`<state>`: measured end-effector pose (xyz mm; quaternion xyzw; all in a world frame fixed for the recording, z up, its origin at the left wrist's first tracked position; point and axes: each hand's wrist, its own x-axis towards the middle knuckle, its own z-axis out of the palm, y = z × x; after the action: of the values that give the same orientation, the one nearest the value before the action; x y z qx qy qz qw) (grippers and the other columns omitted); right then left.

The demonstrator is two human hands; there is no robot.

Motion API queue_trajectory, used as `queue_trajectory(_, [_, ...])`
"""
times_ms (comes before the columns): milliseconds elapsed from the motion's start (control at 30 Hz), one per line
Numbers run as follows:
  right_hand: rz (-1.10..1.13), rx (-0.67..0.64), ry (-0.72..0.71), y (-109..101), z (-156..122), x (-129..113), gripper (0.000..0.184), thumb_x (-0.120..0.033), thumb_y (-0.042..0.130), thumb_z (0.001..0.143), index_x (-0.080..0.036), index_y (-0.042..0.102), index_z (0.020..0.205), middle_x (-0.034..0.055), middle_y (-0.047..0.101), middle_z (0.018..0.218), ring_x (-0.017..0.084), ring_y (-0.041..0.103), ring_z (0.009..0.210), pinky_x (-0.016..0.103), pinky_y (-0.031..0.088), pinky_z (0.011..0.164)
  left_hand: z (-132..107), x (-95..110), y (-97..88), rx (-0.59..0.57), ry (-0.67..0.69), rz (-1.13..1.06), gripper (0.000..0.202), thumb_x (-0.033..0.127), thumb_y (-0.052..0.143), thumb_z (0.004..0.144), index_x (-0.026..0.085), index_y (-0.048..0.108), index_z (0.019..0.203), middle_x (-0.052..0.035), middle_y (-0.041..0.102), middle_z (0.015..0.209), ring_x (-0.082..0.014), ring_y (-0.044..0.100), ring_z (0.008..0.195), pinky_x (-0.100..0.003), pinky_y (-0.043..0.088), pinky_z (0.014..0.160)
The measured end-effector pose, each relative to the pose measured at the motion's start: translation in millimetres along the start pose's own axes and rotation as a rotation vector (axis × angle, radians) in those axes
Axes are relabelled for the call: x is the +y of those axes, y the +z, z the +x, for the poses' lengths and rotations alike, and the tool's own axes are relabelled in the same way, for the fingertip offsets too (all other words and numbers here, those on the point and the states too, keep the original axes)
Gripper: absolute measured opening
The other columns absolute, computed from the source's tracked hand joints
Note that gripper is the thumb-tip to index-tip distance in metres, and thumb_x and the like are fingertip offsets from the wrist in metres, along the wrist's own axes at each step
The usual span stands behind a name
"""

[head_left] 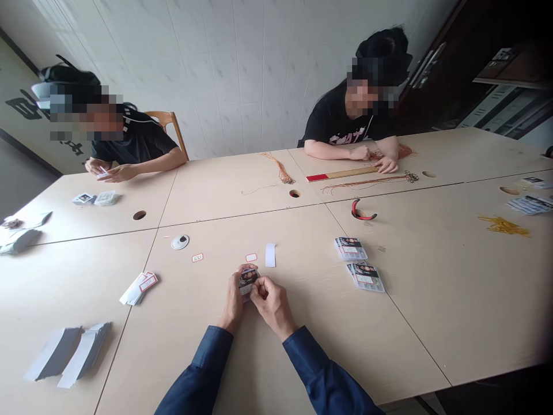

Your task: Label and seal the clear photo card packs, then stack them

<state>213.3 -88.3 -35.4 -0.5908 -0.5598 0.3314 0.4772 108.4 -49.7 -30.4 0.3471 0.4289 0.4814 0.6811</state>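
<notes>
My left hand (234,297) is wrapped round a small clear plastic box (247,278) with a black printed card in it. Against the front of that box, my right hand (271,301) pinches with thumb and forefinger; whatever is between them is hidden. Just beyond the box lies a red-bordered label (251,257) on the table, with a white paper strip (270,255) to its right. Another red-edged label (197,257) lies to the left. Two stacks of similar boxes, a far one (351,248) and a nearer one (366,277), stand off to the right.
Paper strips (86,351) lie in piles at left, below a smaller label bundle (140,288). Red-handled pliers (362,212) rest at a table hole. Two people sit opposite, one (138,144) holding something small, one (332,121) beside a ruler (341,174) and cords. Yellow pieces (504,225) lie right.
</notes>
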Motion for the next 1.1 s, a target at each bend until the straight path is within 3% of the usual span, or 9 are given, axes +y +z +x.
queue_trajectory(500, [-0.011, 0.005, 0.022, -0.5, 1.2, -0.8, 0.017, -0.032, 0.054, 0.081, -0.018, 0.054, 0.070, -0.0060, 0.043, 0.051, 0.008, 0.038, 0.046, 0.019, 0.032, 0.047, 0.1, 2.2, 0.4, 0.013, 0.013, -0.040, 0.033, 0.047, 0.052, 0.084, 0.018, 0.066, 0.091, -0.0043, 0.061, 0.088, -0.0166, 0.057, 0.076, -0.025, 0.045, 0.069])
queue_trajectory(700, [0.089, 0.053, 0.089, -5.2, 2.1, -2.9, 0.024, -0.040, 0.053, 0.084, -0.019, 0.052, 0.073, -0.0064, 0.041, 0.051, 0.009, 0.036, 0.046, 0.019, 0.031, 0.045, -0.3, 3.7, 1.0, 0.005, -0.003, -0.114, 0.033, 0.044, 0.047, 0.086, 0.017, 0.066, 0.090, -0.0037, 0.063, 0.086, -0.0158, 0.059, 0.074, -0.026, 0.047, 0.070])
queue_trajectory(1100, [0.010, -0.014, 0.048, -4.2, 0.7, -0.6, 0.022, -0.037, 0.056, 0.083, -0.019, 0.054, 0.071, -0.0049, 0.046, 0.054, 0.009, 0.041, 0.048, 0.019, 0.035, 0.049, 0.2, 1.2, -0.8, 0.013, -0.003, -0.131, 0.033, 0.044, 0.050, 0.086, 0.016, 0.067, 0.089, -0.0048, 0.063, 0.084, -0.0158, 0.057, 0.072, -0.026, 0.045, 0.065])
